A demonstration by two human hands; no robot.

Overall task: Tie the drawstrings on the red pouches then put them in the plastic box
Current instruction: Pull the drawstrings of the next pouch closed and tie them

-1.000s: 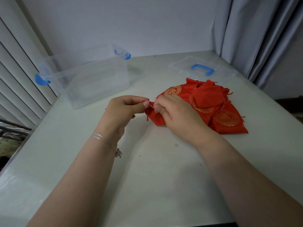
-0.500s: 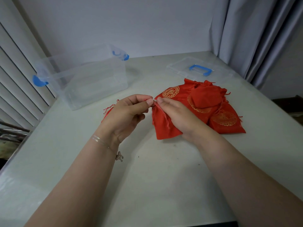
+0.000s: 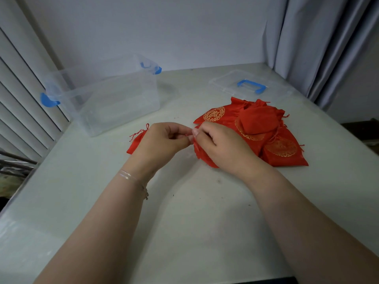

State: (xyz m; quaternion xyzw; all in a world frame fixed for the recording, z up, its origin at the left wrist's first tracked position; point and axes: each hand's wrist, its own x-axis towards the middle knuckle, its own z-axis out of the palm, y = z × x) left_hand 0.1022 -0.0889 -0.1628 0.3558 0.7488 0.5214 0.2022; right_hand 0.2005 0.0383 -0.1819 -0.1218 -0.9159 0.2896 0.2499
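Your left hand (image 3: 164, 140) and right hand (image 3: 221, 146) meet fingertip to fingertip over the middle of the table (image 3: 194, 222), both with fingers curled — each pinching the thin red drawstring (image 3: 189, 136) of the pouch (image 3: 205, 158) that lies under your right hand. Only the lower edge of that pouch shows below your right palm; the string itself is mostly hidden between your fingertips. Just right of it, touching, lies the pile of red pouches (image 3: 256, 124) with gold round prints, heaped on one another. A separate single pouch (image 3: 136, 143) lies behind your left hand, its gathered top and cord ends pointing away from you. The clear plastic box (image 3: 106, 99) with blue latches stands open at the far left of the table, well apart from the pile, with nothing red in it. Its lid (image 3: 246, 87) — blue handle up — lies flat beyond the pile, near the curtain (image 3: 320, 37).
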